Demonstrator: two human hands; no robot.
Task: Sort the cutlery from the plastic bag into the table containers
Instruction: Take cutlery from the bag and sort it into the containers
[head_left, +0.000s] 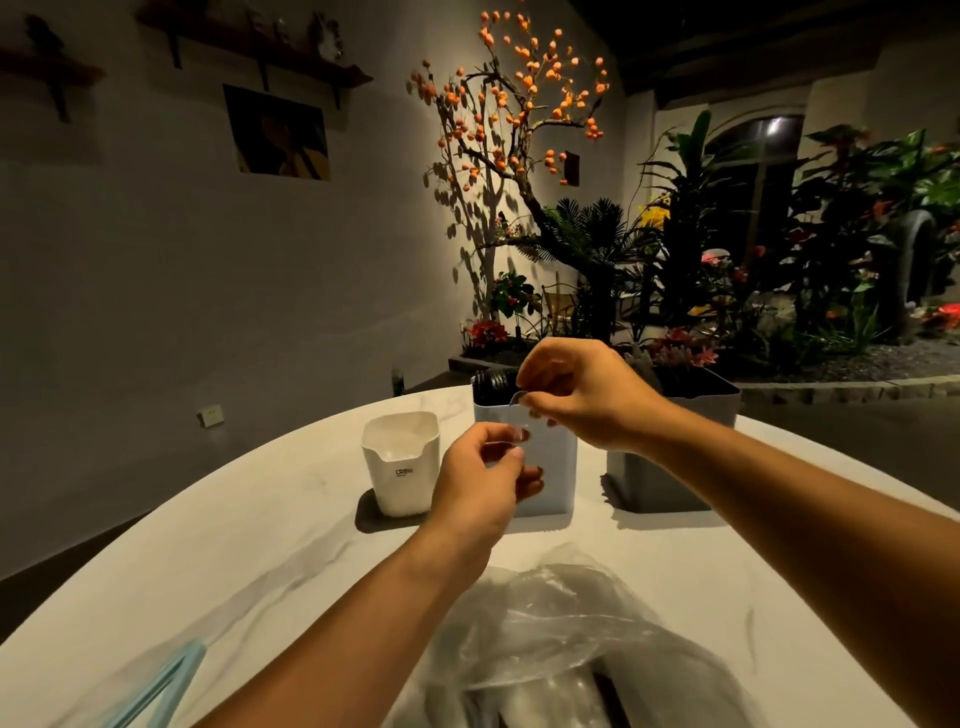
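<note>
While both hands hover over the middle container, the item in hand reads as one clear plastic piece of cutlery (515, 415), too transparent to tell spoon from fork or knife; entry as follows.

Left hand (483, 478): fingers curled, thumb and forefinger pinching the lower end of the clear piece.
Right hand (576, 395): fingers bent, tips pinching the upper end; the piece spans between the two hands.
Plastic bag (550, 629): crumpled, near edge of the tabletop (249, 545), centre; dark and clear pieces seem to lie inside, though what they are cannot be told.
White cup (400, 462): far left of the row, marked with small lettering; contents unclear.
Pale container (550, 467): centre, just behind the hands; dark cutlery (493, 384) stands in it at the far rim.
Grey container (675, 441): right, partly hidden by the right forearm; pale tines or handles show at its far rim.
Blue strip (156, 686): near left corner, apart from everything else.

Judgement on method: the piece appears to be under inspection or separation; settle its kind first, by feeling the head; then let one hand release so the other carries it alone; match it to the container that holds its like, clear with clear if that is the rule; lower it handle-first and upright, clear of the dark pieces, so nothing is knocked over.
</note>
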